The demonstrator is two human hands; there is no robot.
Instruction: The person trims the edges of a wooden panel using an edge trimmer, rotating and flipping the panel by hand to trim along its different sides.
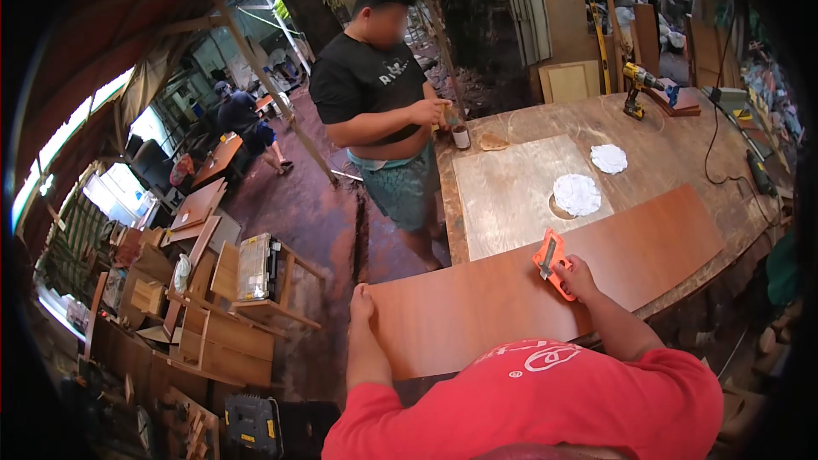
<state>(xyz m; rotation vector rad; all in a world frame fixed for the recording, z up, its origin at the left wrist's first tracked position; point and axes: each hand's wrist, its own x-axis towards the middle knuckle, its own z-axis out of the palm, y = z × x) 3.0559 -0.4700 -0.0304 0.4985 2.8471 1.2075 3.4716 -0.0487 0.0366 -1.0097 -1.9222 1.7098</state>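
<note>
A long reddish-brown wood-grain board (477, 307) lies slantwise across the near side of the workbench, its left end reaching past the bench edge toward me. My left hand (362, 303) is closed around that left end. My right hand (577, 279) grips an orange hand tool with a grey metal strip (550, 261) over the board's middle; its exact kind is unclear. Just beyond the board, a round white crumpled pad (577, 195) rests on a pale plywood sheet (503, 183). A second white pad (608, 158) lies farther back.
Across the bench (532, 117) a co-worker (379, 94) holds something small above a white cup (461, 136). A yellow-black drill (639, 85) stands at the back right, near a black cable (711, 153). Wooden furniture pieces and a clear-lidded case (256, 266) stand at left.
</note>
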